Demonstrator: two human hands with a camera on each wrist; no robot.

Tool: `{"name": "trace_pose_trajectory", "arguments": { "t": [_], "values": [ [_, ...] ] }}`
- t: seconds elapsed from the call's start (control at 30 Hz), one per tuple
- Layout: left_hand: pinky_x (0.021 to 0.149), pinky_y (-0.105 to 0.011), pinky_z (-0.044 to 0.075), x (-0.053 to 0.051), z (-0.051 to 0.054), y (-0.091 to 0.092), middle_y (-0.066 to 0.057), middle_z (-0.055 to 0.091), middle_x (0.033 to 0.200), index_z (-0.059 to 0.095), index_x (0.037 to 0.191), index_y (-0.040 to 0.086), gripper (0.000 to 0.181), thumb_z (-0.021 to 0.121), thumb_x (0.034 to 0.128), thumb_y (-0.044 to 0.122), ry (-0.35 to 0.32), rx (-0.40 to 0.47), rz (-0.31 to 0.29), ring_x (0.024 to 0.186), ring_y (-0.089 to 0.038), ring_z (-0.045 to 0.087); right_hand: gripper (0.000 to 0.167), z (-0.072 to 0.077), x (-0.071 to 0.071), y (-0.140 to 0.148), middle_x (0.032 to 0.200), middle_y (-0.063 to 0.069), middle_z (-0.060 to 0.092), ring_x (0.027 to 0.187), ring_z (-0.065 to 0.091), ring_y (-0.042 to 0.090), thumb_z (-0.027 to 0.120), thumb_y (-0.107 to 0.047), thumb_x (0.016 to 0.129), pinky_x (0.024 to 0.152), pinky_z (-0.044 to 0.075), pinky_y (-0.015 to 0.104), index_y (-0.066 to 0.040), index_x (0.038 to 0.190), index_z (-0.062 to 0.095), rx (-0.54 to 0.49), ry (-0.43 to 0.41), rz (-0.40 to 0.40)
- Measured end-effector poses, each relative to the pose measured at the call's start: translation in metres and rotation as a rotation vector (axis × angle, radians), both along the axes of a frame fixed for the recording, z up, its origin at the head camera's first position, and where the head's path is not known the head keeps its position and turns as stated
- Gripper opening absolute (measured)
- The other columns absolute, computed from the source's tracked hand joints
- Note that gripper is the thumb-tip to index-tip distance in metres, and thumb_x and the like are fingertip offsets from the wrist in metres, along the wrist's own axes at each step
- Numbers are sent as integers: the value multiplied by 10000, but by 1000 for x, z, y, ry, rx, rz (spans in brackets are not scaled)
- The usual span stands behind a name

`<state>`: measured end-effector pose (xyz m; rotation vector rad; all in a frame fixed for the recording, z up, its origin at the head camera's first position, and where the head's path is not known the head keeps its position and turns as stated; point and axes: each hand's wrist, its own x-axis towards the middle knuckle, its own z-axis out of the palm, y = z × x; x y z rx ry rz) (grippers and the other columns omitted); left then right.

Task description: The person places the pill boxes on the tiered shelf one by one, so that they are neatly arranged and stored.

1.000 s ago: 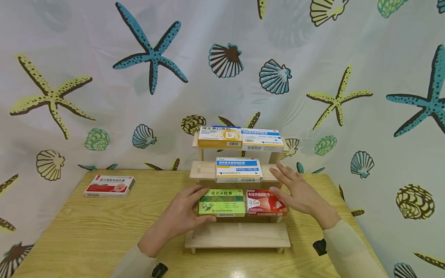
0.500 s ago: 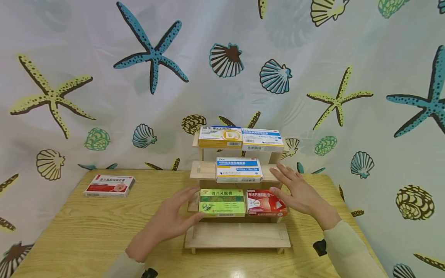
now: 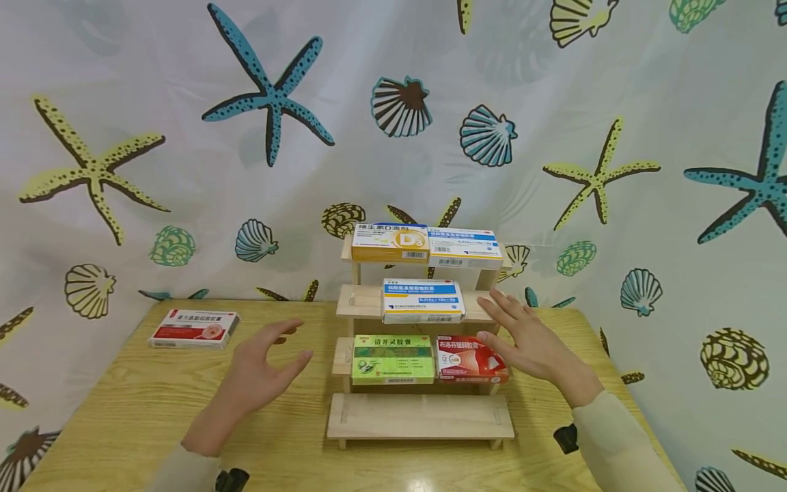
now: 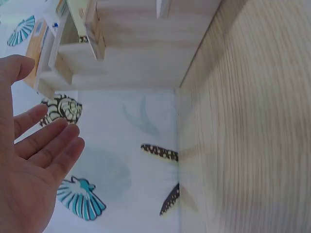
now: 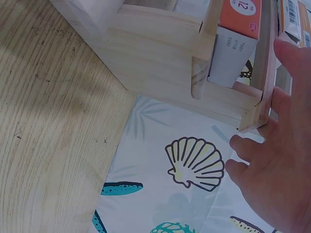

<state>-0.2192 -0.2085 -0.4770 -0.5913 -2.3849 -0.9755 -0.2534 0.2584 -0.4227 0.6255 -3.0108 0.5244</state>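
Observation:
In the head view a tiered wooden stand holds several medicine boxes. A green medicine box and a red medicine box lie side by side on its second tier from the bottom. My left hand is over the table left of the stand, fingers apart from thumb, with nothing in it. At the stand's right side is my right hand, fingers extended by the tier holding a blue-and-white box. In the right wrist view its fingers lie along the stand's side edge.
A white-and-red medicine box lies on the wooden table at the left. The stand's top tier carries a yellow vitamin D box beside another blue-and-white box. Behind hangs a patterned curtain.
My left hand has let go of the green medicine box and moved left, away from the stand. The right hand and the boxes have stayed in place.

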Motion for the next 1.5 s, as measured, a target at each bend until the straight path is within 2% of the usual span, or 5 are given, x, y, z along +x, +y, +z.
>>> {"name": "trace_pose_trajectory", "arguments": {
  "t": [0.27,0.5,0.6,1.07,1.5],
  "values": [
    [931,-314,536,-8,-6,-34,-158,703,1343,648,1393,58,499,805,940,195,-55,-4,90,1209,-363,660,740,1,0,0,1775,93,175,1621,166,453,500,-573,1057,1299,134,656,-240,1683,287,1,4,6],
    [969,-648,507,-16,-12,-66,-243,639,1406,601,1425,49,543,779,964,275,-132,-29,134,1264,-467,599,741,3,0,0,1777,88,167,1623,173,441,500,-573,1058,1299,137,654,-239,1683,284,5,-3,3],
    [1001,-719,465,-20,-17,-80,-274,598,1441,576,1439,32,569,762,979,312,-167,-36,155,1317,-509,551,739,4,0,0,1776,93,169,1620,172,451,505,-565,1058,1299,137,656,-235,1683,287,4,-2,2],
    [1082,-776,355,-35,-42,-132,-368,491,1502,504,1481,-16,660,715,1006,391,-269,-79,270,1391,-599,417,747,3,-1,0,1777,83,168,1622,181,440,501,-584,1054,1299,135,655,-244,1683,285,5,-10,-3],
    [1008,-811,364,-45,-62,-172,-427,433,1485,450,1500,-68,758,621,1027,499,-404,-240,390,1308,-662,400,746,2,0,0,1777,89,170,1623,181,434,508,-574,1054,1302,130,649,-239,1683,287,-3,-9,-2]
  ]
}}
